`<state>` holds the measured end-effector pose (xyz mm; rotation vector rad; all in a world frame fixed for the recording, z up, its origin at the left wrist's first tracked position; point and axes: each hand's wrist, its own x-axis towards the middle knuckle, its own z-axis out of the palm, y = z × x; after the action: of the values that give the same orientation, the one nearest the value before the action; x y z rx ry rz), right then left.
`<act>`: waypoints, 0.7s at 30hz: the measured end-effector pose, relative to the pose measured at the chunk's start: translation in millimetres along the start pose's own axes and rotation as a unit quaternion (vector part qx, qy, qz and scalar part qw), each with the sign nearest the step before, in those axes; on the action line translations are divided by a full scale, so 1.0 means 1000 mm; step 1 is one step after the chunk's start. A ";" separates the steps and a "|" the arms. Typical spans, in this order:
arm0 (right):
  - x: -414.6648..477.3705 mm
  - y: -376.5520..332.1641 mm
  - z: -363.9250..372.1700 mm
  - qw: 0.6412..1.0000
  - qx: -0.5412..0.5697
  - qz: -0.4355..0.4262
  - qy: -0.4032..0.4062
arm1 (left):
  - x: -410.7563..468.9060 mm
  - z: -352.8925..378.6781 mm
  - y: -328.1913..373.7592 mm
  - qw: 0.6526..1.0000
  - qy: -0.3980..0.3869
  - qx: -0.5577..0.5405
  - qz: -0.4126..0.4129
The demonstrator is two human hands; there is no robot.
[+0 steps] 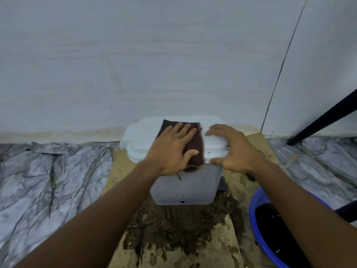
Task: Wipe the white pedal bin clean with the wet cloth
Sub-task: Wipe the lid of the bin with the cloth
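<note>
Against the pale wall (135,64), on a stained sheet of cardboard (228,238) laid over the marbled floor (48,180), the white pedal bin (183,188) is standing upright with its lid (141,138) shut. Its thin plastic is likely making it light and prone to sliding, so it is probably best steadied at the lid's rim. Dark specks are dotting its front face. Beside it, at lower right, a blue basin (253,209) is holding dark water. On the lid, the brown wet cloth (195,146) is lying flat, soft and limp, one corner drooping over the front edge. The left hand (170,151) is pressing it down, palm flat, its grip apart with fingers spread. The right hand (231,149) is cupping the lid's right end, fingers curled over the top and thumb under the rim, bracing rather than clamped.
</note>
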<state>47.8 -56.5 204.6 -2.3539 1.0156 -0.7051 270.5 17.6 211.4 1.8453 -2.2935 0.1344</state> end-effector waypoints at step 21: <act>-0.006 0.006 -0.016 0.999 -0.025 0.004 0.023 | 0.002 0.016 0.025 0.999 0.012 0.045 0.026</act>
<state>30.8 -59.0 211.6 -2.3852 1.0725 -0.7422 244.1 18.1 197.4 1.8160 -2.3571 0.2696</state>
